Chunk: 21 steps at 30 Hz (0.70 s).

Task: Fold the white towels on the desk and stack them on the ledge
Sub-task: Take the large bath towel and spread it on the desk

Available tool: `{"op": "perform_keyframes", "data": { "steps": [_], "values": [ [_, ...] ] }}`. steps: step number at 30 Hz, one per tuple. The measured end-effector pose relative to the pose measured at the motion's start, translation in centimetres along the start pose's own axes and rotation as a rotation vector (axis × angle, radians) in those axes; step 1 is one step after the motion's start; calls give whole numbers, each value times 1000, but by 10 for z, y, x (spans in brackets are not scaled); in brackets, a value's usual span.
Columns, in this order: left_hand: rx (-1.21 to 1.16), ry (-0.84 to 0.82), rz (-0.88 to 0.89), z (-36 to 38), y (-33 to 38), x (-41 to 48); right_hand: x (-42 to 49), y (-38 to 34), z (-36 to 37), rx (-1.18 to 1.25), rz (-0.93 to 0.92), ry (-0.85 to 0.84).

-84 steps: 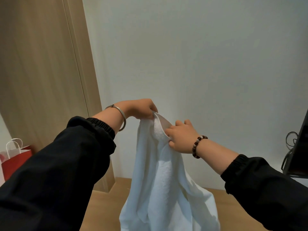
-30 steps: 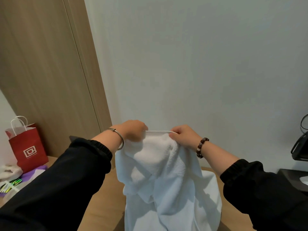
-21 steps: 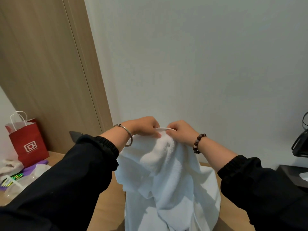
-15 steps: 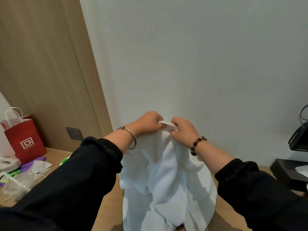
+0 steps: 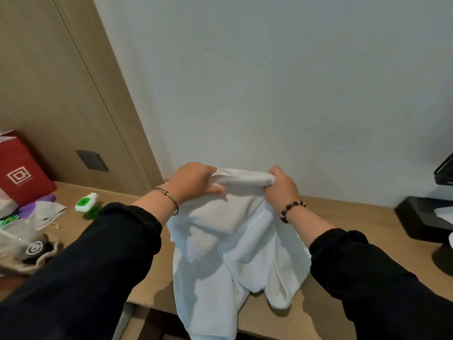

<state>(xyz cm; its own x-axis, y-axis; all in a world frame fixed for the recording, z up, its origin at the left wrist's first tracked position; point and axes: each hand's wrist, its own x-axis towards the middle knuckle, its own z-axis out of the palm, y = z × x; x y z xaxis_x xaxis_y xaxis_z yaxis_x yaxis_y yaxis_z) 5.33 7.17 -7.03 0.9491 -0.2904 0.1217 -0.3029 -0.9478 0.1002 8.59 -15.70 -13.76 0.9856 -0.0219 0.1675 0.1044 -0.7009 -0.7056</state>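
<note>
towel (image 5: 235,246) hanging over desk (image 5: 348,217) (front edge), paper bag (image 5: 22,173) far left, bottle (image 5: 86,203) beside it

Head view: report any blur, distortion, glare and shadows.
Head view: soft, even light, no glare; the wood panel leans from wide-angle distortion; the clutter at the left edge looks smeared; the white towel casts soft shadows on the desk; both sleeves are near-black, detail lost.

Plain room corner, pretty bare

Pale grey-white wall (image 5: 294,82) straight ahead, light wood panel (image 5: 49,82) on the left with a vertical seam and a small dark wall plate (image 5: 92,160) low down. A light wooden surface (image 5: 355,212) runs along the foot of both, its front edge showing near the bottom. Lighting's soft and even.
</note>
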Motion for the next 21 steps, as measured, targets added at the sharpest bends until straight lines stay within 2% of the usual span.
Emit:
{"op": "perform_keyframes", "data": {
  "steps": [3,5,7,9,11,14,18,21],
  "values": [
    [174,-97,-24,56,6,1,6,31,19,-118,-27,-37],
    [178,-157,-141,94,12,6,8,60,39,-316,-18,-181],
    [123,-217,-204,132,14,9,8,88,57,-342,32,-394],
    [70,-322,-205,161,15,6,1,107,68,-218,90,-512],
    [-91,-410,-276,177,14,2,-4,117,76,-157,105,-549],
    [-300,-439,-416,185,12,-10,-16,113,78,-206,104,-586],
    [-372,-461,-492,182,3,-43,-47,102,82,-360,77,-692],
    [-473,-608,-538,172,-4,-68,-78,87,89,-474,74,-798]
  ]
}}
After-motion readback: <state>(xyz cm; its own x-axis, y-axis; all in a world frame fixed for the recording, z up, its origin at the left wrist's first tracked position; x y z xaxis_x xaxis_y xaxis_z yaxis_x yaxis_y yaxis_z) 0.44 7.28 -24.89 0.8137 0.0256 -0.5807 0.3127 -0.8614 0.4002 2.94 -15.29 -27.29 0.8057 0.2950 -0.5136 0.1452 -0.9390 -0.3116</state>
